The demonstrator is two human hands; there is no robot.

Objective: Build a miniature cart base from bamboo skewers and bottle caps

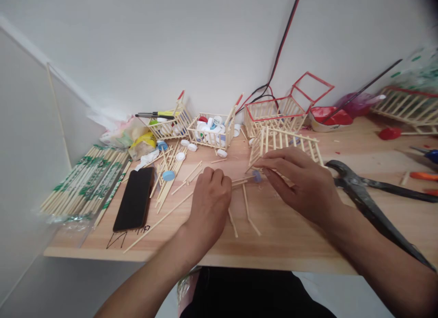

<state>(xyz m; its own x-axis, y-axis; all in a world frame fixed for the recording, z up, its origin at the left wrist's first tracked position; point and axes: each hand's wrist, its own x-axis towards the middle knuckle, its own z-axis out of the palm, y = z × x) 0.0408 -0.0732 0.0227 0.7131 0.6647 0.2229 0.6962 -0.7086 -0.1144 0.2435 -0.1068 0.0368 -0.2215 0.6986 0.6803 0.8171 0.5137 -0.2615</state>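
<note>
My left hand (211,201) is closed, its fingers curled down over the near middle of the table. Thin wooden sticks (239,183) run out from beside its fingertips, and the grip itself is hidden. My right hand (301,179) has thumb and forefinger brought together at the lower left corner of a slatted stick frame (284,142); what they pinch is too small to make out. Just below those fingertips lies a small translucent blue cap (257,175). Between my hands a bent stick (246,204) rests on the wood.
Stick baskets (212,138) holding white caps stand along the wall, beside a red-edged stick cart (273,115). Black pincers (362,195) lie right of my right hand. Leftward are a phone (134,199), loose sticks (167,185) and bagged sticks (85,183).
</note>
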